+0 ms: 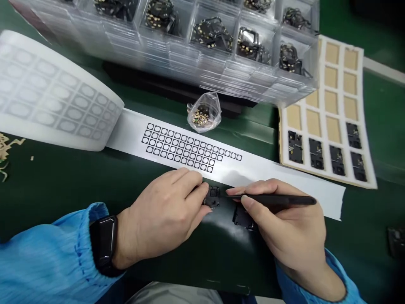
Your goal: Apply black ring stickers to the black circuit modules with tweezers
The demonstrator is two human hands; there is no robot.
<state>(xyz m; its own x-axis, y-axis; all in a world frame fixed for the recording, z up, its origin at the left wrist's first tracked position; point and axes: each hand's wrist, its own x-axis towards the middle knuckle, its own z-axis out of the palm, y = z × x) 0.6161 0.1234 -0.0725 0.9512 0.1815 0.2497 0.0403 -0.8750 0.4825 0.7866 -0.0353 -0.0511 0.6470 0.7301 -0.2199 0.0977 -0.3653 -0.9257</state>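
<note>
My left hand (pixel 164 213) pinches a small black part (pixel 213 197) between thumb and fingers, just above the green mat. My right hand (pixel 284 226) is closed round black tweezers (pixel 275 199), whose tip reaches left to that part. A second small black part (pixel 243 218) lies partly hidden under my right fingers. Just beyond both hands runs a white strip (pixel 268 173) printed with rows of small square-and-ring stickers (pixel 186 147). A black watch sits on my left wrist, and both arms wear blue sleeves.
The strip unrolls from a white roll (pixel 47 93) at the far left. A small clear bag (pixel 204 113) of tiny parts lies behind the strip. Stacked clear trays (pixel 196 50) hold black parts at the back. A white and tan card (pixel 329 122) with several black parts lies at right.
</note>
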